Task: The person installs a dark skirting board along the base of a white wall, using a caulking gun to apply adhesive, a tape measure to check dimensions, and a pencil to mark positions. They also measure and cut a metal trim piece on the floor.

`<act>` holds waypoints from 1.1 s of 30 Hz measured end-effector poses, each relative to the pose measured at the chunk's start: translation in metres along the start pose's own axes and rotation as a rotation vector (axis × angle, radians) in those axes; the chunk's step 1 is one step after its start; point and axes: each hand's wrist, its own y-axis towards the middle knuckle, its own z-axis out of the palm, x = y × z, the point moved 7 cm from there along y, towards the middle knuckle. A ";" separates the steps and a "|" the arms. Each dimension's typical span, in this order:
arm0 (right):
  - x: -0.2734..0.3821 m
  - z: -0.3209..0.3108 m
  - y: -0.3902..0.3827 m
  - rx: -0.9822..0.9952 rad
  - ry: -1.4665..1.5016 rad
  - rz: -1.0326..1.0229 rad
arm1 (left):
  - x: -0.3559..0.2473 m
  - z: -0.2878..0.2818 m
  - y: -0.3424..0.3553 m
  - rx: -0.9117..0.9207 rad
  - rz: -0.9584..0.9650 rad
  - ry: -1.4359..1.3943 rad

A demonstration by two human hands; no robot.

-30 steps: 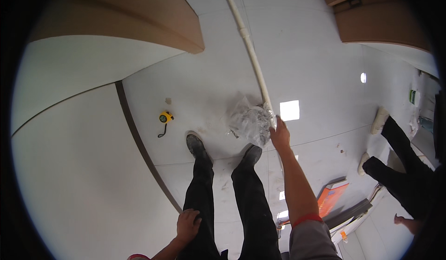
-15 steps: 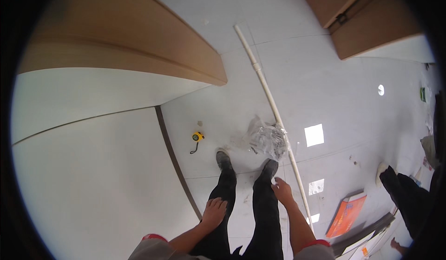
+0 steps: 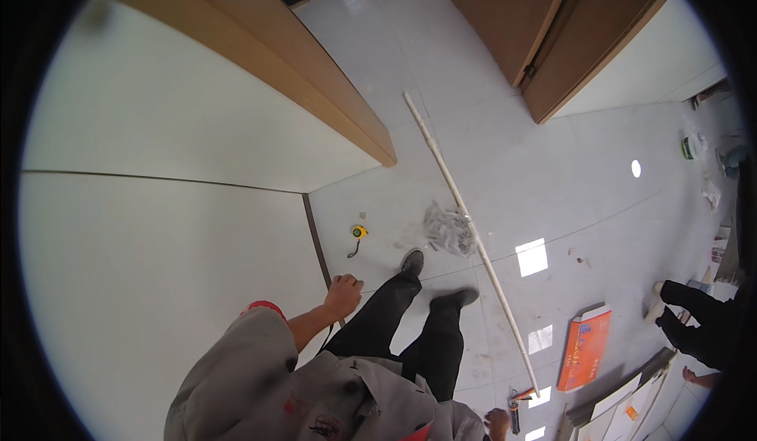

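Note:
My left hand (image 3: 344,296) is near the dark strip at the white wall panel's edge, left of my knees. Its fingers are loosely bent, with nothing visible in them. At the lower edge, my right hand (image 3: 497,422) is partly cut off and its fingers are hard to make out. Right beside it is a tool with orange and black parts (image 3: 516,411); whether I grip it cannot be told. A long off-white pipe (image 3: 451,181) lies on the floor, its near end close to the tool. Crumpled clear plastic (image 3: 449,230) lies against the pipe.
A yellow tape measure (image 3: 359,232) with a black strap lies ahead of my left foot. On the right are an orange box (image 3: 584,349), stacked boards (image 3: 623,405) and another person's dark-trousered legs (image 3: 694,315). Wooden door edges (image 3: 347,102) jut in from the upper left.
My view has shifted and my body is turned. The left hand is now nearer the wall strip. My right hand has moved down to the lower edge, beside the orange-and-black tool now showing.

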 end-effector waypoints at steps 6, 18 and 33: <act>0.014 0.049 -0.071 0.192 -0.124 -0.112 | 0.015 -0.049 -0.036 -0.111 -0.165 -0.117; 0.023 -0.068 -0.185 -0.366 0.316 -0.188 | 0.010 0.055 -0.031 0.318 -0.072 -0.146; -0.333 0.222 -0.369 -0.343 1.075 0.508 | -0.393 -0.026 0.095 0.331 0.358 0.256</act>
